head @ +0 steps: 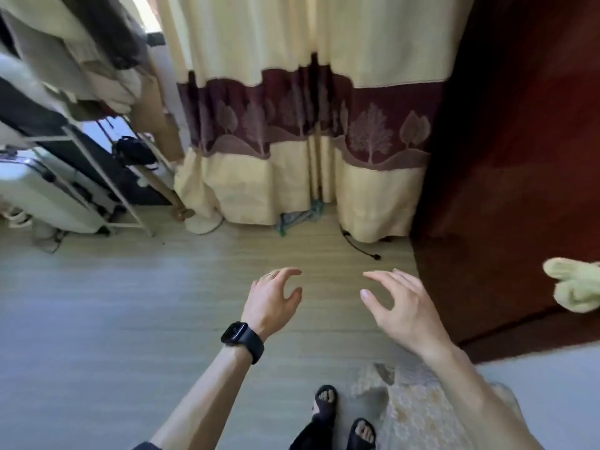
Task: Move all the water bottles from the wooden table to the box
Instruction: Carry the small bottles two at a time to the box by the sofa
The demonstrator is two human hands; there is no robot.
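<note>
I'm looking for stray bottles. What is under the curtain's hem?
Under the curtain, a green tangle pokes out at the middle gap and a black cable trails onto the floor. No bottle shows. Whatever lies behind the cloth is covered.

Legible text: none in this view.
Watch on the wrist just behind the left hand: face dark, no digits or brand readable.
Curtain well beyond the left hand: dark band carries tree and leaf motifs only, no lettering.
</note>
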